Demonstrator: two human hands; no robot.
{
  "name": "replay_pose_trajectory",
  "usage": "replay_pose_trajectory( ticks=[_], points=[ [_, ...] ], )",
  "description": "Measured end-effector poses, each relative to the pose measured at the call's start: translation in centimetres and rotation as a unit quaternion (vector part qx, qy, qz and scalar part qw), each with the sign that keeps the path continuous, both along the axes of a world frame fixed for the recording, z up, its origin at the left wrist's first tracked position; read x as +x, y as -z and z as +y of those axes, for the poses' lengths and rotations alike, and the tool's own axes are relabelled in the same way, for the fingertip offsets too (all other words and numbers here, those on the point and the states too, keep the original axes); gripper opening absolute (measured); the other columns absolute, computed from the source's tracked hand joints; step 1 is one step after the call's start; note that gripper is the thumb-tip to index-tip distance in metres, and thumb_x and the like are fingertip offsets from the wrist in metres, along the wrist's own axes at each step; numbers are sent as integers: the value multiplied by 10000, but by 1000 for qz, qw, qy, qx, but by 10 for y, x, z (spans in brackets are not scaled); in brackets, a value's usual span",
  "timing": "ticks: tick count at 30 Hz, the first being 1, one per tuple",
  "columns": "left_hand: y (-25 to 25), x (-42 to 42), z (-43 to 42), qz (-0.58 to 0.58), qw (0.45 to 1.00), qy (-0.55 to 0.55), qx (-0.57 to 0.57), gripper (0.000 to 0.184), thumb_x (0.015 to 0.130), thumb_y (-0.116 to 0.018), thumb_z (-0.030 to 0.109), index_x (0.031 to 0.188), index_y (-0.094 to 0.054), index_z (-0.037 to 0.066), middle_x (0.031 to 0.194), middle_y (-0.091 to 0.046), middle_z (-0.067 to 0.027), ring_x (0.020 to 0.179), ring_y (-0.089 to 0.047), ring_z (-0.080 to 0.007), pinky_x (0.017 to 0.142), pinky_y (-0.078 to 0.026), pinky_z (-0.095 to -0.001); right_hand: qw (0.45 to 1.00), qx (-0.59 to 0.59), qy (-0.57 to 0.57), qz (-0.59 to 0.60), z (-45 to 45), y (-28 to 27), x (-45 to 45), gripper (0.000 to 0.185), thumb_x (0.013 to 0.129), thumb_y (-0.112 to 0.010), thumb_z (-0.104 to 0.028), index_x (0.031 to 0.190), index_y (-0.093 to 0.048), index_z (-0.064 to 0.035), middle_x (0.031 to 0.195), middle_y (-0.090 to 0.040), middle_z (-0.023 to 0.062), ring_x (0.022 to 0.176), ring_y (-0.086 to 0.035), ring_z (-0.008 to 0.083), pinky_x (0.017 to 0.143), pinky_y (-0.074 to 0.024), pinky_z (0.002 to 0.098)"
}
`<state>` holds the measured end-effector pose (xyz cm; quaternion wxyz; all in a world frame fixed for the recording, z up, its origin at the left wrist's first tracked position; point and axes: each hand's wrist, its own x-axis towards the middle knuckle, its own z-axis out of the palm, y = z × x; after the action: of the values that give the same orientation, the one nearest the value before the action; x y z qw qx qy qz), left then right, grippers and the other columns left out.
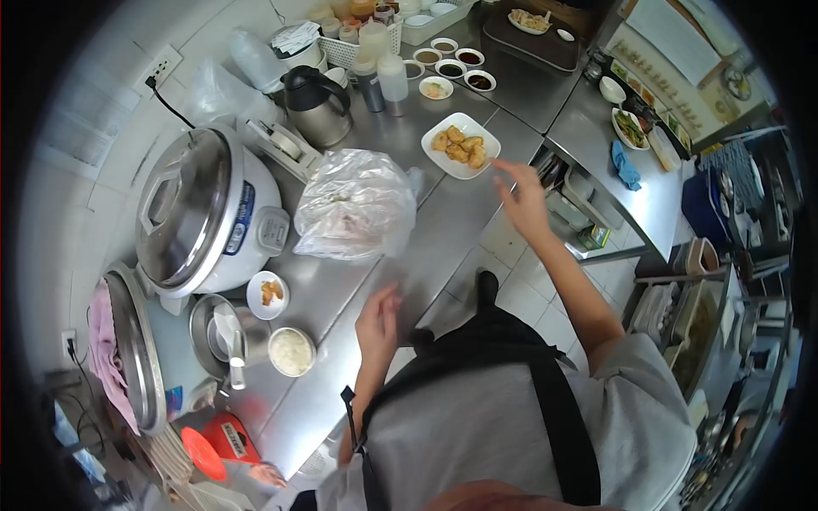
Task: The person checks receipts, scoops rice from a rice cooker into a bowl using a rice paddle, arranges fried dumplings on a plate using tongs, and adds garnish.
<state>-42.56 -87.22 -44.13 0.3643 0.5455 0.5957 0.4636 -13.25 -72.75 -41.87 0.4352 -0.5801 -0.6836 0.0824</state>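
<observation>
Left hand [379, 319] near counter's [443, 221] front edge, fingers loosely curled, holding nothing. Right hand [518, 198] beside white dish [461, 170], thumb and fingers apart, contact unclear; dish sits toward that edge, probably for reach. Sauce bowls [451, 67] grouped beyond, likely for handiness.

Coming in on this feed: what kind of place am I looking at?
Most likely a restaurant or other commercial kitchen: there's a large rice cooker on the steel counter, a cluster of small sauce dishes, and a plated dish of browned food by the right hand.
</observation>
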Motion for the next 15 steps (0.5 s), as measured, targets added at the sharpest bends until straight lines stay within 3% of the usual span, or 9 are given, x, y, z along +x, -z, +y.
replay_pose_trajectory(
  ticks=[6, 8, 9, 11, 13, 15],
  points=[
    [-1, 130, 73, 109, 983, 137, 58, 145, 898, -573, 123, 1005, -670, 106, 897, -627, -78, 780, -636, -233, 683, -499, -316, 989, -73, -3, -126, 32, 62, 155, 354, 779, -684, -130, 1129, -643, -113, 1104, -627, 147, 1056, -547, 336, 927, -428, 415],
    [2, 165, 84, 134, 978, 156, -18, 154, 896, -584, 161, 1014, -673, 120, 921, -630, -70, 800, -633, -246, 688, -499, -331, 983, -113, 84, -118, 42, 69, 212, 387, 750, -715, -165, 1125, -642, -100, 1105, -628, 144, 1062, -549, 333, 932, -420, 430],
    [4, 180, 85, 143, 975, 159, -56, 160, 895, -589, 180, 1019, -675, 127, 934, -631, -66, 810, -631, -252, 690, -499, -338, 976, -58, 120, -172, 51, 91, 257, 395, 744, -721, -185, 1122, -643, -102, 1107, -628, 146, 1063, -551, 329, 932, -419, 436],
    [17, 208, 77, 125, 981, 148, -16, 170, 887, -599, 207, 1021, -678, 136, 937, -636, -59, 814, -635, -257, 694, -503, -350, 955, -24, 179, -236, 65, 128, 344, 463, 761, -713, -273, 1188, -614, -125, 1115, -621, 172, 1054, -557, 338, 909, -428, 452],
    [23, 217, 65, 127, 983, 133, -3, 184, 876, -619, 208, 1035, -676, 134, 939, -643, -54, 801, -640, -253, 687, -507, -347, 917, -137, 223, -300, 90, 158, 410, 536, 801, -677, -336, 1281, -548, -134, 1141, -610, 175, 1054, -551, 361, 930, -423, 461],
    [22, 214, 47, 144, 980, 138, -17, 211, 863, -648, 185, 1063, -668, 120, 938, -651, -53, 770, -648, -242, 669, -511, -330, 914, -222, 158, -302, 96, 133, 405, 418, 850, -635, -312, 1198, -615, -79, 1120, -622, 220, 1065, -551, 369, 929, -435, 439]
  ],
)
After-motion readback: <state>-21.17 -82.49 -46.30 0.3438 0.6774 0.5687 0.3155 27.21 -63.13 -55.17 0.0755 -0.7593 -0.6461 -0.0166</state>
